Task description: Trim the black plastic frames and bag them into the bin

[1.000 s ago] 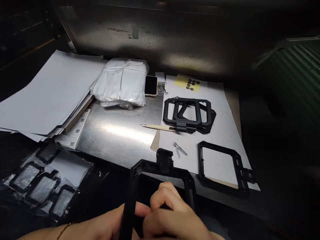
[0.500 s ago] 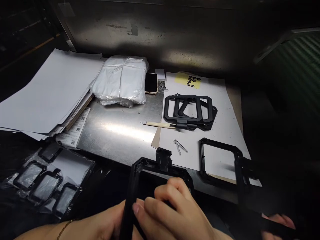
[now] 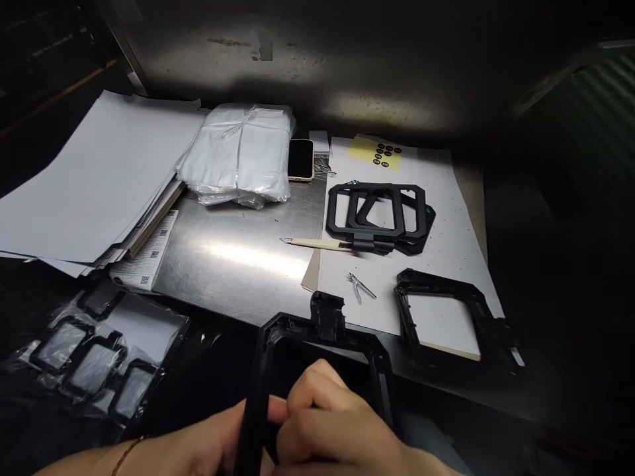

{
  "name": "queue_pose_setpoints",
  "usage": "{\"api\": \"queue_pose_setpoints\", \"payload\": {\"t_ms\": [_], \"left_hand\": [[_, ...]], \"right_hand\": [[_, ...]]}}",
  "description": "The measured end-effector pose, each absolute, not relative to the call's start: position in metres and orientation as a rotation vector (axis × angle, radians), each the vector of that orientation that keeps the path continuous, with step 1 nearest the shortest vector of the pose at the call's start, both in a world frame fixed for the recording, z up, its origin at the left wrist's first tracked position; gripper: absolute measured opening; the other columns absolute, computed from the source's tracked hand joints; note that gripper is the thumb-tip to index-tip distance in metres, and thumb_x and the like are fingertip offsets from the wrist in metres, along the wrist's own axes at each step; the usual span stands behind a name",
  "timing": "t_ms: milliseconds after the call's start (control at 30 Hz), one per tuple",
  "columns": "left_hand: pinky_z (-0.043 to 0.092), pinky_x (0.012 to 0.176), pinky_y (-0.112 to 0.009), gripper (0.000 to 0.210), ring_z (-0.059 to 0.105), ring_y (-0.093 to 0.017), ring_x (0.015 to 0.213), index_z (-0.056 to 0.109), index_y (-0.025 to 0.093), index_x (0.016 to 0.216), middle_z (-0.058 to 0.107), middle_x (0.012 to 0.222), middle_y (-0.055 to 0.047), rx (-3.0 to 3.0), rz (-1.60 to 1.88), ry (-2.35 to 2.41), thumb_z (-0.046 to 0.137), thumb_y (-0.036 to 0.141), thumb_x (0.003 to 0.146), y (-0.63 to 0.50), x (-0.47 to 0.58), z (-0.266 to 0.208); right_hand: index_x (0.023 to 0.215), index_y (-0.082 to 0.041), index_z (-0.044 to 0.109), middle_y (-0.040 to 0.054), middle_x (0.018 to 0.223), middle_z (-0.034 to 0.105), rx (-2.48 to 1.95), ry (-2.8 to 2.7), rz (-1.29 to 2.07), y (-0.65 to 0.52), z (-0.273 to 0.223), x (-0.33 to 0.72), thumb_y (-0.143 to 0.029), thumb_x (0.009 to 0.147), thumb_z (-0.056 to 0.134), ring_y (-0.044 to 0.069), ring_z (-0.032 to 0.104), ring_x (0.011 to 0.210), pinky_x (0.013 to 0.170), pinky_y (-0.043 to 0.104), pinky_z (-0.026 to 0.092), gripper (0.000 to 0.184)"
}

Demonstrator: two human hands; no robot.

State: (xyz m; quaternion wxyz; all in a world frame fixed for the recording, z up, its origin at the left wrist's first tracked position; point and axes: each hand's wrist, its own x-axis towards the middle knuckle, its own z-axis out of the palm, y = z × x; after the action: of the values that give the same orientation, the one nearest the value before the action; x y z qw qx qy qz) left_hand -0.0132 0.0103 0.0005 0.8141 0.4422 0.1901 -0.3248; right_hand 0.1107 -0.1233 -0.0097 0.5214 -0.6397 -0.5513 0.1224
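chamfered black plastic frame (image 3: 252,403) in both hands' reach before the smooth steel bench (image 3: 233,258)
left hand (image 3: 213,430) clamped round its side bar; right hand (image 3: 342,426) curled close by, grip hidden. beyond, shiny metal clippers (image 3: 362,287) and a pale-handled craft knife (image 3: 317,244) near stacked matte frames (image 3: 364,233).

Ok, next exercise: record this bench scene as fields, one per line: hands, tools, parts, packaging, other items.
Left hand: holds the left side of a black frame
Right hand: curled, over the frame's opening in this view; what its fingers hold is hidden
Tools: pale-handled knife, small metal clippers
Parts: overlapping frames on a white sheet; more frame pieces at its near right corner
Packaging: tied bundle of plastic bags; bagged frames, lower left
Other: phone, paper stack, yellow sheet with black dots
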Motion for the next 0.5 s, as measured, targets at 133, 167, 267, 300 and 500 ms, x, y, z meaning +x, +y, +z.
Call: {"api": "queue_pose_setpoints", "payload": {"t_ms": [133, 167, 267, 300, 500], "left_hand": [[0.031, 0.054, -0.022, 0.044, 0.035, -0.010, 0.050, 0.050, 0.029, 0.110, 0.046, 0.057, 0.005, 0.855, -0.675, 0.439, 0.060, 0.041, 0.069, 0.009, -0.011, 0.000], [0.031, 0.052, -0.022, 0.043, 0.036, -0.010, 0.051, 0.051, 0.029, 0.109, 0.049, 0.060, 0.003, 0.844, -0.664, 0.469, 0.060, 0.041, 0.068, 0.009, -0.011, 0.000], [0.033, 0.051, -0.023, 0.040, 0.042, -0.011, 0.054, 0.055, 0.029, 0.105, 0.058, 0.071, 0.000, 0.790, -0.617, 0.533, 0.062, 0.034, 0.067, 0.008, -0.010, -0.001], [0.033, 0.052, -0.022, 0.038, 0.043, -0.011, 0.053, 0.056, 0.029, 0.103, 0.059, 0.073, 0.000, 0.770, -0.599, 0.546, 0.062, 0.029, 0.066, 0.008, -0.010, -0.001], [0.031, 0.044, -0.016, 0.036, 0.035, -0.003, 0.036, 0.060, 0.030, 0.098, 0.068, 0.070, 0.002, 0.635, -0.554, 0.567, 0.059, 0.018, 0.064, 0.012, -0.010, -0.003]], "right_hand": [[0.076, -0.019, 0.057, 0.0029, 0.074, 0.050, -1.573, -1.246, 0.587, -0.136, 0.001, 0.127, -0.015, 0.079, 0.047, 0.012, 0.048, 0.066, 0.058, 0.026, 0.044, 0.012], [0.078, -0.020, 0.058, 0.0026, 0.074, 0.050, -1.616, -1.252, 0.565, -0.137, 0.001, 0.128, -0.013, 0.078, 0.047, 0.012, 0.048, 0.066, 0.059, 0.027, 0.044, 0.013], [0.072, -0.024, 0.055, -0.0009, 0.066, 0.050, -1.791, -1.268, 0.527, -0.129, -0.003, 0.122, -0.020, 0.074, 0.055, 0.011, 0.048, 0.060, 0.049, 0.022, 0.042, 0.004], [0.067, -0.023, 0.053, -0.0022, 0.062, 0.049, -1.857, -1.259, 0.529, -0.125, -0.004, 0.120, -0.024, 0.071, 0.059, 0.011, 0.048, 0.058, 0.045, 0.020, 0.041, 0.007], [0.096, -0.019, 0.055, 0.0055, 0.080, 0.055, -1.917, -1.448, 0.001, -0.119, -0.009, 0.135, -0.006, 0.078, 0.041, 0.016, 0.051, 0.072, 0.060, 0.030, 0.044, 0.027]]}}
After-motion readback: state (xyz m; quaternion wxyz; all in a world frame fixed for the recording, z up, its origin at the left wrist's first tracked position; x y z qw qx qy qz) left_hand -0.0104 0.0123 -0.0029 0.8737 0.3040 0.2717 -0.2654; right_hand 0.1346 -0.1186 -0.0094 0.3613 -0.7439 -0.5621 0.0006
